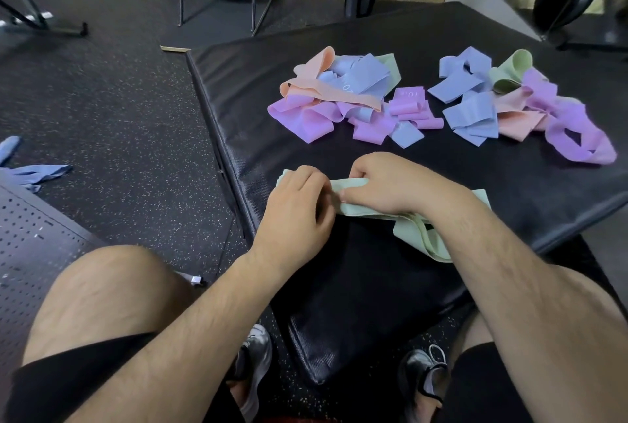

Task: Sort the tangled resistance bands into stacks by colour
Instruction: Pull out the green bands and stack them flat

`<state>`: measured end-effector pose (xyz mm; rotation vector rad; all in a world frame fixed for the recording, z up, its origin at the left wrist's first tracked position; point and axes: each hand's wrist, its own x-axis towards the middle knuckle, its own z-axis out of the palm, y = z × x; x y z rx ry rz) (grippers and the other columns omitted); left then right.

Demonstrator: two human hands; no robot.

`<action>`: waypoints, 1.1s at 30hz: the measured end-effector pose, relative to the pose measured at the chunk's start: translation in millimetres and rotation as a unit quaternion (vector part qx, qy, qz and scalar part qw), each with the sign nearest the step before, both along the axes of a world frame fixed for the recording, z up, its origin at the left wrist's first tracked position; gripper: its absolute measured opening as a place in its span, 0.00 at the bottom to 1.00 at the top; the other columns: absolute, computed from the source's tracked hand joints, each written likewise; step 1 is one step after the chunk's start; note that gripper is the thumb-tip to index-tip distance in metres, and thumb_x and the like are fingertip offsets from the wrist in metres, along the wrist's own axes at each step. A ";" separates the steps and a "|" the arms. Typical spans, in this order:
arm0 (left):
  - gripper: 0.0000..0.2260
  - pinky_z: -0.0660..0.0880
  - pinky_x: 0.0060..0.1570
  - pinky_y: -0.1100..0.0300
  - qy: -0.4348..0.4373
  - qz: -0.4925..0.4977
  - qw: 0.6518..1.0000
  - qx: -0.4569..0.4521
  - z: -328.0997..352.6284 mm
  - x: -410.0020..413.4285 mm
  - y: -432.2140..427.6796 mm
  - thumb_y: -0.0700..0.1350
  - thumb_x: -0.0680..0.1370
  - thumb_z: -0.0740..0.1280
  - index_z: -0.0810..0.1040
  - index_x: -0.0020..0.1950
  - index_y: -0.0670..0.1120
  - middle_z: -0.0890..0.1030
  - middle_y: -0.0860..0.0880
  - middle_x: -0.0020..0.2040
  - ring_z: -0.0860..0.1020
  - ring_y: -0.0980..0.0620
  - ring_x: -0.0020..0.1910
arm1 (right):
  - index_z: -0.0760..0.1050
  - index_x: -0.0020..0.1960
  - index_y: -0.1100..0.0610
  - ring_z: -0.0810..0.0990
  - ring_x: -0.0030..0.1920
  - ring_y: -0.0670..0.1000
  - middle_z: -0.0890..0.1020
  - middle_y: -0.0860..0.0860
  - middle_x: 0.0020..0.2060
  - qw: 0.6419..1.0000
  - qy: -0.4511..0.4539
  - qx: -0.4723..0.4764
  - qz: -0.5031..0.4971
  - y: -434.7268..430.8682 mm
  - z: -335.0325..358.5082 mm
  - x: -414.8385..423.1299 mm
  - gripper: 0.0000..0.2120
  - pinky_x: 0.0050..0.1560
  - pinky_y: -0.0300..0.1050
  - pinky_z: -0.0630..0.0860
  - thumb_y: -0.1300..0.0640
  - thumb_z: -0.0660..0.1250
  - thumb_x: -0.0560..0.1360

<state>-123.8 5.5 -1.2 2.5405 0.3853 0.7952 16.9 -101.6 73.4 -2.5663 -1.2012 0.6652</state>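
A person sits over a black padded mat [339, 286], both hands at its near part. The left hand [299, 208] and the right hand [387, 184] meet on a pale green band [360, 212] that lies flat across the mat. The fingers [314, 181] of both hands are curled and pinch the band where the hands touch. Its loose end loops out under the right forearm.

Farther back on the mat lie two tangled piles, well apart from the hands. The left pile [343, 96] mixes peach, blue, purple and green bands, as does the right pile [520, 106]. Blue bands [37, 172] lie on the speckled floor [119, 116] at the left.
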 end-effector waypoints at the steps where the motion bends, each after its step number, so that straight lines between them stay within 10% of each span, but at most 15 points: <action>1: 0.02 0.71 0.47 0.53 0.000 -0.001 1.000 0.002 -0.2 -0.1 -0.2 0.41 0.75 0.64 0.75 0.46 0.43 0.76 0.50 0.47 0.69 0.50 0.44 | 0.75 0.46 0.49 0.78 0.46 0.49 0.78 0.44 0.44 1.000 -0.007 0.000 0.000 0.1 -1.8 -0.9 0.11 0.45 0.48 0.74 0.43 0.69 0.75; 33: 0.06 0.73 0.46 0.47 0.001 -0.049 0.995 0.084 5.9 20.7 -21.8 0.43 0.76 0.63 0.76 0.48 0.42 0.76 0.48 0.48 0.73 0.45 0.46 | 0.76 0.45 0.50 0.79 0.45 0.49 0.80 0.46 0.43 0.999 -0.006 -0.005 -0.048 -23.0 -3.6 17.9 0.14 0.45 0.47 0.73 0.40 0.70 0.75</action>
